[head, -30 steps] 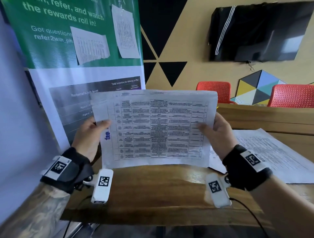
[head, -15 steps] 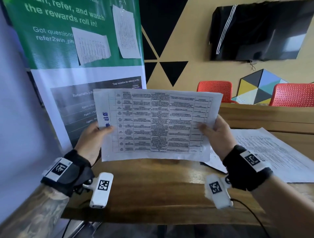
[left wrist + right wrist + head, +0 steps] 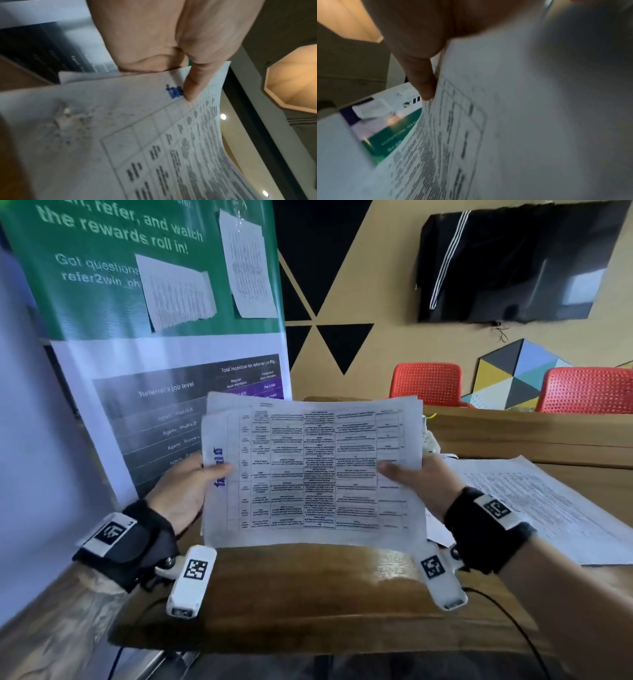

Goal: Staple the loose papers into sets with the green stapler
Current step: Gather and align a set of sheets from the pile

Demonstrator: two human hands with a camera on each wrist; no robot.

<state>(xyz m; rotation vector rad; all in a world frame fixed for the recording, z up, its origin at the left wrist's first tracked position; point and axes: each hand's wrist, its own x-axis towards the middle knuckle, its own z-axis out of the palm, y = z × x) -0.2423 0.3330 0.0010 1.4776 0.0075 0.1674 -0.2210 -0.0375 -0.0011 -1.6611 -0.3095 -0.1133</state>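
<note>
Both hands hold a set of printed papers with a table grid upright over the wooden desk, lower edge at the desktop. My left hand pinches the left edge, thumb on the blue logo; the left wrist view shows that thumb on the sheet. My right hand pinches the right edge, thumb on the front page. The sheets are slightly fanned at the top left corner. More loose papers lie flat on the desk to the right. No green stapler is in view.
A green and white roll-up banner with sheets stuck on it stands close behind the desk at the left. Two red chairs and a raised wooden ledge are beyond. A wall screen hangs at the upper right.
The held papers dropped from mid-air until their bottom edge meets the desk. The sheets now show offset edges at the top left. Both hands kept their grip.
</note>
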